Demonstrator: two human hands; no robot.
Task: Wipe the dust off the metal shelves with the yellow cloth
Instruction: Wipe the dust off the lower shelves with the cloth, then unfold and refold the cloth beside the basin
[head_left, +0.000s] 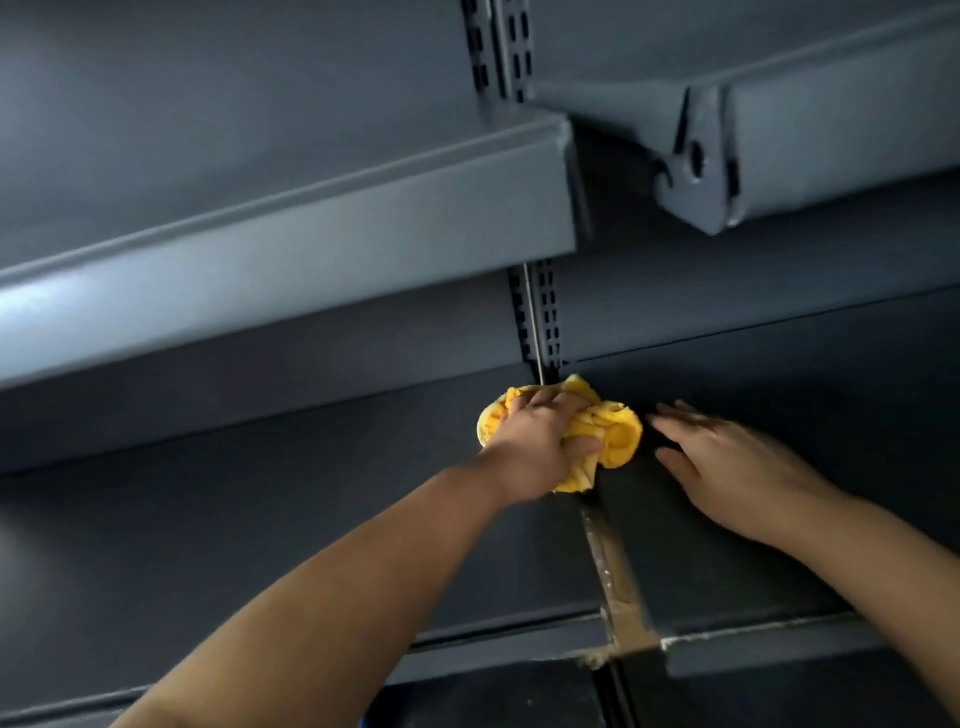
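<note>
Nearest the camera, two bare forearms reach up and away over the front lip of the lower shelf (260, 545). At the end of the left one, the left hand (540, 441) has its fingers curled down over the bunched yellow cloth (618, 434), pressing it onto the shelf surface; folds of cloth spill out past the fingertips and beyond the thumb. The cloth sits deep at the back, right at the foot of the slotted upright (548, 317), where the seam (608, 561) between two shelf panels begins. That placement looks deliberate: corners and joints of this kind would likely trap dust. Just beyond the cloth's far fold, the right hand (727, 467) lies flat, fingers spread and holding nothing, palm down on the neighbouring panel, probably as a brace while leaning in. Its fingertips are blurred, so whether they touch the cloth cannot be told. Above the fingers hang the upper shelf (285, 260) and a bracket (696, 161). The dark metal hides any dust; only the pale grime along the seam shows. Both arms are cut off at the frame's edge.
</note>
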